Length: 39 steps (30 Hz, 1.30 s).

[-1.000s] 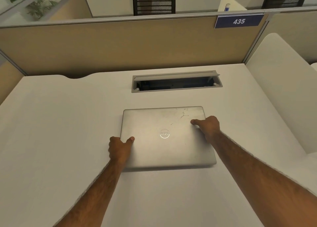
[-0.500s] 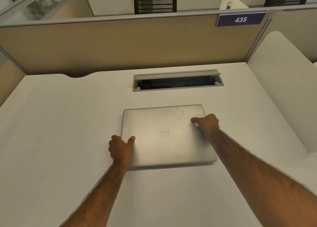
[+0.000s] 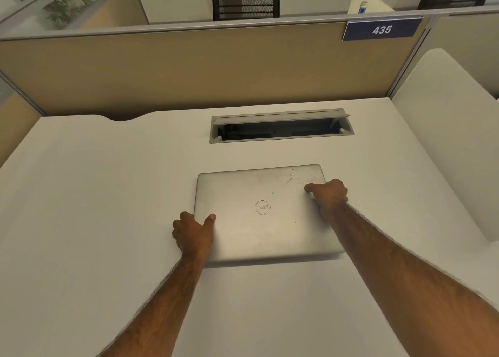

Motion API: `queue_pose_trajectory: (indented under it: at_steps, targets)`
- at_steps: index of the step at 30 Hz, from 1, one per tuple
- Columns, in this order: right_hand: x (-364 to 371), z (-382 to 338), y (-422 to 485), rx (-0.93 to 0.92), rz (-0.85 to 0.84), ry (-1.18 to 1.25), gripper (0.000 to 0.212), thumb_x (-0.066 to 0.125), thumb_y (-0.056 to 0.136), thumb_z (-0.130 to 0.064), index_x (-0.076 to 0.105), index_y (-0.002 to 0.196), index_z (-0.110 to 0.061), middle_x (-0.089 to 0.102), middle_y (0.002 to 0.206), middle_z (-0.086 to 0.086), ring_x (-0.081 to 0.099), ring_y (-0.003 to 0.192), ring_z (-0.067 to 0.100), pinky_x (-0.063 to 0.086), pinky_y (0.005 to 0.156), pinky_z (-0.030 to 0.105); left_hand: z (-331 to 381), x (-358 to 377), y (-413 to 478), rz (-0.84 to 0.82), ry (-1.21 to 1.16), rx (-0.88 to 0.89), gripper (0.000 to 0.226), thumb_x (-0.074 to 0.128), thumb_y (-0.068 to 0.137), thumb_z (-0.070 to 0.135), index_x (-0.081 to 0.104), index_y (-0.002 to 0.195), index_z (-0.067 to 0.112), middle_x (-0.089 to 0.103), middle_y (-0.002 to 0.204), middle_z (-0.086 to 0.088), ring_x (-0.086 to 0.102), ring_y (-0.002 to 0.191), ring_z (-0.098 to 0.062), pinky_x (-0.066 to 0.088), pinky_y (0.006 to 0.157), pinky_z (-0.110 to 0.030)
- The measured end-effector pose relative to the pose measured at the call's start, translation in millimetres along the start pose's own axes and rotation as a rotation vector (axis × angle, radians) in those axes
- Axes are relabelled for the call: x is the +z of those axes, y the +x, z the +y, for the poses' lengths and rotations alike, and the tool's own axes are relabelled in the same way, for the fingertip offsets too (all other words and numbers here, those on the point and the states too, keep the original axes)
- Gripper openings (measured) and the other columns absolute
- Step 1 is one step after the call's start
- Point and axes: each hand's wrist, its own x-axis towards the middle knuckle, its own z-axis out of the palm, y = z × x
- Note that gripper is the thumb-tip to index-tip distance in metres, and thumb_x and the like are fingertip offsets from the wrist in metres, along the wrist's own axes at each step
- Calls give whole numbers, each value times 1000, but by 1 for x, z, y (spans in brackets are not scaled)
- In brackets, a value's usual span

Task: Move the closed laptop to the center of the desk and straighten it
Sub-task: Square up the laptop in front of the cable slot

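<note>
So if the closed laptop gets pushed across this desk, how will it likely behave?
The laptop will likely move as one stiff slab, being closed and flat. It should slide rather than tip: it lies low on the smooth white desk. A one-sided push would probably rotate it, which may be why the left hand and right hand hold opposite edges.

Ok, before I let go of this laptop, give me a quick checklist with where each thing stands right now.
1. Lid closed: ok, the laptop lies flat and shut.
2. Centred: ok, roughly mid-desk, in front of the cable tray.
3. Square to the desk: not ok, its far edge slants slightly against the tray.
4. Left hand hold: ok, gripping the left edge, thumb on top.
5. Right hand hold: ok, on the right far corner.
6. Fully supported: ok, no overhang.
</note>
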Motion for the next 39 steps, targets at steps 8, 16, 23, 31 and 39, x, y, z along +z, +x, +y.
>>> queue_pose_trajectory:
  at_steps: [8, 16, 23, 31, 39]
  targets:
    - [2, 2, -6, -16, 33, -49, 57, 80, 71, -35, 64, 114, 0, 54, 128, 19, 58, 113, 41, 58, 87, 48, 0, 0, -1, -4, 17, 7, 62, 73, 86, 42, 52, 127, 0, 52, 132, -22, 47, 124, -44, 46, 96, -51]
    - [6, 0, -13, 7, 59, -58, 49, 70, 80, -30, 62, 118, -1, 51, 132, 20, 54, 119, 40, 54, 95, 49, -3, -2, -5, 2, 72, 46, 60, 70, 90, 41, 53, 128, -2, 52, 132, -24, 48, 125, -44, 44, 100, -51]
    - [8, -1, -20, 10, 76, -65, 41, 62, 84, -24, 61, 117, 1, 47, 133, 20, 49, 121, 39, 50, 99, 50, -6, -1, -7, 9, 113, 78, 61, 68, 91, 43, 53, 129, -2, 52, 132, -23, 48, 124, -42, 44, 101, -50]
    - [9, 1, -27, -13, 106, -61, 43, 59, 88, -24, 59, 123, 2, 47, 136, 21, 47, 124, 41, 45, 104, 52, -18, 1, -30, -112, 263, 246, 131, 78, 62, 73, 12, 162, 19, 32, 149, -14, 32, 139, -36, 31, 117, -46]
    - [3, 3, -34, -34, 97, -101, 46, 55, 91, -27, 57, 131, -4, 48, 140, 18, 48, 128, 38, 37, 107, 47, -33, 0, -41, -329, 303, 318, 160, 69, 30, 89, -14, 159, 41, -29, 166, -5, -16, 156, -29, 3, 126, -48]
